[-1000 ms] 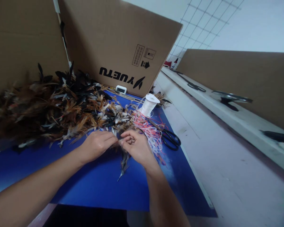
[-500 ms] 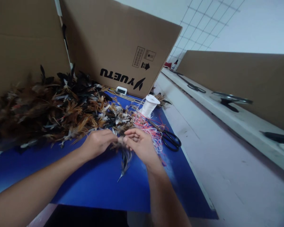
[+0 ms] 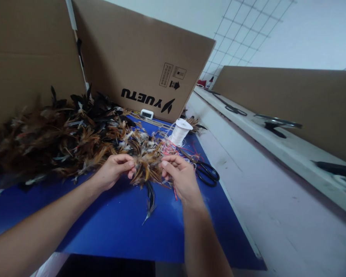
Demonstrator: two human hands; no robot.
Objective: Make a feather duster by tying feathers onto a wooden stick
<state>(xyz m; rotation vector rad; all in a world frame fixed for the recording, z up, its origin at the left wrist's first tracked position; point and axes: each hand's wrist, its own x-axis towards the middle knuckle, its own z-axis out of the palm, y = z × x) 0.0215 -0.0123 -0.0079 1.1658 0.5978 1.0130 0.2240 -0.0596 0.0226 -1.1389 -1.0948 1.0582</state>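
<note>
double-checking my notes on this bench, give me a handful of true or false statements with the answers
1. The white cylindrical spool stands on end on the flat blue work surface. True.
2. The bare left hand and bare right hand are pressed together. False: they are apart, with fluffy brown feathers between them.
3. The black-handled metal scissors lie to the right of the right hand's fingers. True.
4. The bold black lettering on the brown cardboard panel reads right way up. False: it is upside down.
</note>
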